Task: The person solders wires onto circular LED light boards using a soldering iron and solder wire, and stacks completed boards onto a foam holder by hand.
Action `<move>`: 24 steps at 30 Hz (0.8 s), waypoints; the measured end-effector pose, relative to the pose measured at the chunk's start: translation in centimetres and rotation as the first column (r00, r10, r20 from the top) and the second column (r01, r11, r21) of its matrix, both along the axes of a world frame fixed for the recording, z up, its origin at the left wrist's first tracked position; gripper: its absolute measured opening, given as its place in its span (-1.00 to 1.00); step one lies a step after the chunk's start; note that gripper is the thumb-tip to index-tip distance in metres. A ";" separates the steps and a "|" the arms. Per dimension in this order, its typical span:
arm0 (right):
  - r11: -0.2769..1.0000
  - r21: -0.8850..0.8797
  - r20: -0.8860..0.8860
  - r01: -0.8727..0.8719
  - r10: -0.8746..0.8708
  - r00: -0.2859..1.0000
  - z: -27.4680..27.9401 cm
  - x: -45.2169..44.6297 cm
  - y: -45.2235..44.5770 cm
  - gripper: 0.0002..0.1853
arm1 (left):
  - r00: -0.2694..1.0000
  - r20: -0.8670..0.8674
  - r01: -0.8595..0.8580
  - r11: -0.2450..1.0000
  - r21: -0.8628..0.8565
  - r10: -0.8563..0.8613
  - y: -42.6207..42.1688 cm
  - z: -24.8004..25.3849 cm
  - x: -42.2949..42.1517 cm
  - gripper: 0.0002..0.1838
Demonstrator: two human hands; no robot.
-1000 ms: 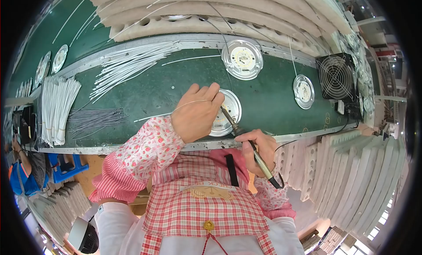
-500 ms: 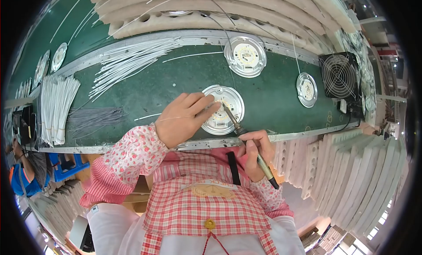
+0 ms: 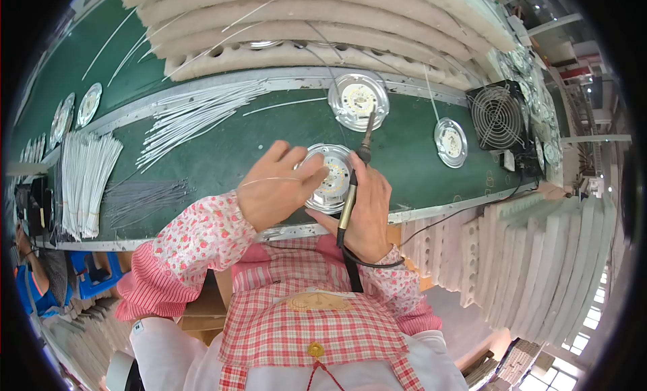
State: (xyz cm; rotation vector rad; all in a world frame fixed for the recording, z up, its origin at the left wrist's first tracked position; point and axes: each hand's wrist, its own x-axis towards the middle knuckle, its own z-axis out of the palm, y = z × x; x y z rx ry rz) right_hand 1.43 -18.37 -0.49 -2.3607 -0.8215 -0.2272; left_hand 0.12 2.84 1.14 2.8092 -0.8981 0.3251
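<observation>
A round silver lamp plate with an LED board (image 3: 335, 183) lies near the bench's front edge, between my hands. My left hand (image 3: 273, 189) reaches over its left side, fingers closed; a thin white wire (image 3: 269, 180) runs across this hand to the pinched fingertips, which partly hide the board. My right hand (image 3: 369, 205) is at the plate's right rim, with a soldering iron (image 3: 349, 205) held along the palm. The iron's tip points up and away, in line with a second lamp plate (image 3: 344, 102) behind; the view does not show whether they touch.
Loose white wires (image 3: 195, 114), a white wire bundle (image 3: 87, 182) and grey wires (image 3: 148, 199) lie to the left. A black fan (image 3: 499, 118) and another lamp plate (image 3: 450, 143) are on the right. Pale foam trays (image 3: 323, 34) stack behind. Another person (image 3: 34, 269) sits far left.
My right hand has moved up to the plate's right rim. The iron's tip has left the LED board and swung upward. My left hand stays at the board; the whole view has shifted slightly.
</observation>
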 end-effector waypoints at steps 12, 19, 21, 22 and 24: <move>0.959 -0.021 0.287 0.284 -0.266 0.920 0.8 10.9 -7.1 -0.12 | 0.842 0.009 -0.525 0.824 -0.212 0.539 5.0 2.9 -1.9 -0.82; 0.867 -0.164 0.080 0.471 -0.464 0.882 -0.3 4.1 -11.7 -0.23 | 0.757 -0.089 -0.653 0.754 -0.073 0.647 12.6 3.1 -8.3 -0.90; 0.894 -0.154 0.030 0.422 -0.422 0.906 0.6 1.3 -9.3 -0.19 | 0.793 -0.135 -0.606 0.792 -0.075 0.594 12.0 2.2 -8.5 -0.87; 0.916 -0.117 0.015 0.384 -0.385 0.923 1.1 0.6 -8.6 -0.12 | 0.783 -0.115 -0.618 0.786 -0.029 0.612 11.9 2.1 -8.6 -0.81; 0.939 -0.095 -0.006 0.330 -0.332 0.943 2.3 0.9 -8.4 0.03 | 0.769 -0.108 -0.633 0.774 0.005 0.630 11.7 2.0 -8.4 -0.85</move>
